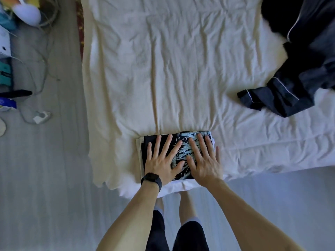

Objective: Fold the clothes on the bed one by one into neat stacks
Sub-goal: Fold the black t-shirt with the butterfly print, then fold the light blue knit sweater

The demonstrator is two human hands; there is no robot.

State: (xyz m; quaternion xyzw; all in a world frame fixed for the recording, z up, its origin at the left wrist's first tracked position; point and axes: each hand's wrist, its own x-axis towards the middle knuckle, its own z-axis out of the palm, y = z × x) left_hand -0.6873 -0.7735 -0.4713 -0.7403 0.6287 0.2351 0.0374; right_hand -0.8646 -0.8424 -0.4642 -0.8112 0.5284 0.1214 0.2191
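Note:
A folded black garment with a pale blue print (183, 142) lies on top of a folded cream piece (139, 151) at the near edge of the bed (181, 69). My left hand (161, 160), with a black watch on the wrist, rests flat on the left half of the black garment, fingers spread. Flat on the right half lies my right hand (204, 160), fingers also apart. Neither hand grips the cloth. An unfolded dark navy garment with white piping (290, 87) lies crumpled at the right side of the bed.
A wrinkled white sheet covers the bed. Grey floor runs along the left, with cables, a white charger (40, 117) and assorted clutter (10, 51) at the far left. My legs stand at the bed's near edge.

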